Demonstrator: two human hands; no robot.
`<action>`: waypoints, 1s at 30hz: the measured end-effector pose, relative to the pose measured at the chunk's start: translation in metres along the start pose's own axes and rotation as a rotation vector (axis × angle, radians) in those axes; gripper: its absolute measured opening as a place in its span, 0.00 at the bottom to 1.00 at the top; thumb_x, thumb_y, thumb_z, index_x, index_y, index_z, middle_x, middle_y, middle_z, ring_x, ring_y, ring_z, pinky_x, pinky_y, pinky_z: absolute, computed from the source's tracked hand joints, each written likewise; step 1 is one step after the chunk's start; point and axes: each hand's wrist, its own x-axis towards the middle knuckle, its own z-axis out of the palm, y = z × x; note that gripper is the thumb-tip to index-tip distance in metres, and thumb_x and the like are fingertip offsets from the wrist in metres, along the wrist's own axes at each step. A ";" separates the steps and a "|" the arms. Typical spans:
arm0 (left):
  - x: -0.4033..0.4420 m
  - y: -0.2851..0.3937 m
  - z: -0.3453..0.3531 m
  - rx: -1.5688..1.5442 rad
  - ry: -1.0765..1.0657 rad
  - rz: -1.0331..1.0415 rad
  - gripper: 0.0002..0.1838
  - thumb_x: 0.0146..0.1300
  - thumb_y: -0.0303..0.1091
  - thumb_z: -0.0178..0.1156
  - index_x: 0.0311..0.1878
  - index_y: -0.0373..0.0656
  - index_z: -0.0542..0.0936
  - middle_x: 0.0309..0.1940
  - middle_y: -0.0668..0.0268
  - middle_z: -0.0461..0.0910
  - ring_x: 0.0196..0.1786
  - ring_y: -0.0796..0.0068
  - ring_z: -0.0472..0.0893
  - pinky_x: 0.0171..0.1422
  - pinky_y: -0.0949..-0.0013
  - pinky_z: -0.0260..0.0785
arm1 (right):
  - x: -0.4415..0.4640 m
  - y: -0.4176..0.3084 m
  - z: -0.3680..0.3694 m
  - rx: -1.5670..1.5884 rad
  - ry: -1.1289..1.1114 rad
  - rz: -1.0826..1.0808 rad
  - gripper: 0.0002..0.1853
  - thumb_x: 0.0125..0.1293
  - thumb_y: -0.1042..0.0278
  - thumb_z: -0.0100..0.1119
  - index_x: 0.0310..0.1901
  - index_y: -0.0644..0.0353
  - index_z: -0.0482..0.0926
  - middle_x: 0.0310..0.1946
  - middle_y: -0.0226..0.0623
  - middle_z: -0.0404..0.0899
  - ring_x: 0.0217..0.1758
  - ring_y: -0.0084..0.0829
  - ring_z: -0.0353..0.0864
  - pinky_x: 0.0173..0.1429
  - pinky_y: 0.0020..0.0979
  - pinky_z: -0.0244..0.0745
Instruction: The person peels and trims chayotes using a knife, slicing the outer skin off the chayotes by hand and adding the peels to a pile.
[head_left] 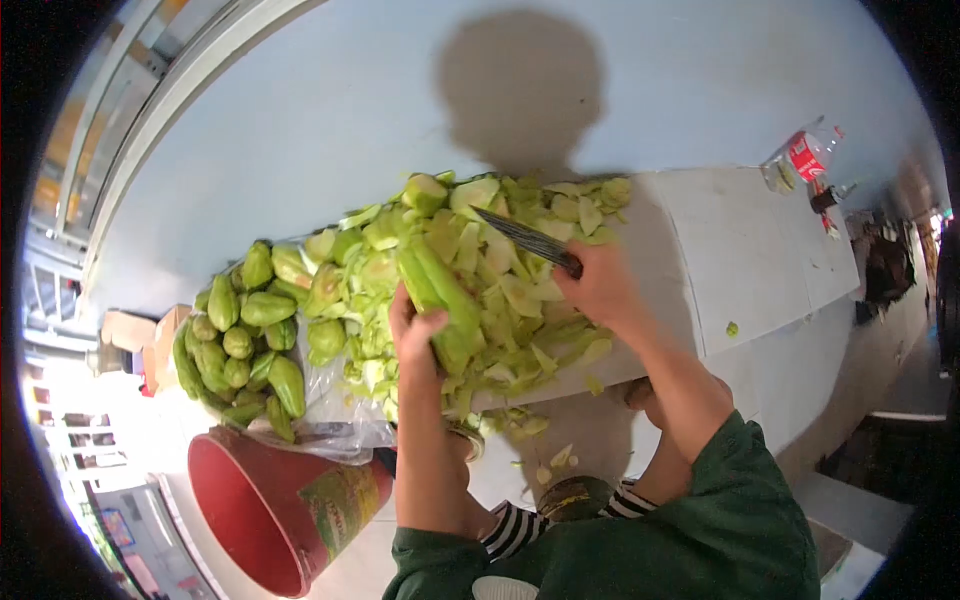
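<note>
My left hand (415, 330) is wrapped round a long green vegetable (440, 300), which is held up at a slant over a heap of pale green peels and pieces (520, 295). In my right hand (595, 280) is a knife (525, 236) with a dark patterned blade, its tip pointing up and left above the heap. The blade is apart from the vegetable. Left of the heap lies a pile of whole green vegetables (240, 345), partly on clear plastic.
A red bucket (250, 510) lies tilted at the lower left, below clear plastic sheeting (335, 440). White board (740, 250) extends to the right, with a red-labelled plastic bottle (803, 158) near the wall. Cardboard boxes (150, 335) stand at the far left.
</note>
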 end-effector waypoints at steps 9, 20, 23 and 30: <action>0.003 0.007 -0.011 -0.647 0.057 -0.130 0.32 0.70 0.61 0.42 0.62 0.42 0.71 0.51 0.54 0.78 0.52 0.54 0.79 0.56 0.52 0.73 | -0.008 -0.005 0.013 -0.005 0.179 -0.383 0.13 0.46 0.61 0.67 0.29 0.58 0.75 0.22 0.40 0.76 0.29 0.46 0.78 0.32 0.44 0.72; 0.007 -0.034 0.017 -0.752 0.065 -0.326 0.28 0.70 0.57 0.46 0.58 0.41 0.73 0.44 0.57 0.81 0.44 0.60 0.82 0.50 0.58 0.77 | -0.024 -0.031 0.039 -0.045 0.291 -0.899 0.14 0.33 0.66 0.63 0.23 0.55 0.69 0.20 0.31 0.69 0.25 0.34 0.73 0.28 0.33 0.67; 0.007 -0.038 0.019 -0.720 0.097 -0.282 0.26 0.71 0.54 0.46 0.59 0.41 0.72 0.47 0.58 0.81 0.46 0.61 0.82 0.52 0.58 0.76 | -0.026 -0.028 0.038 -0.091 0.280 -0.866 0.12 0.38 0.64 0.63 0.25 0.54 0.70 0.21 0.29 0.70 0.28 0.32 0.75 0.30 0.32 0.69; 0.008 -0.034 0.022 -0.695 0.096 -0.268 0.26 0.72 0.52 0.47 0.62 0.42 0.71 0.53 0.59 0.79 0.50 0.63 0.80 0.55 0.59 0.75 | -0.027 -0.027 0.037 -0.149 0.244 -0.821 0.12 0.44 0.61 0.64 0.27 0.52 0.71 0.22 0.30 0.72 0.29 0.34 0.78 0.33 0.34 0.72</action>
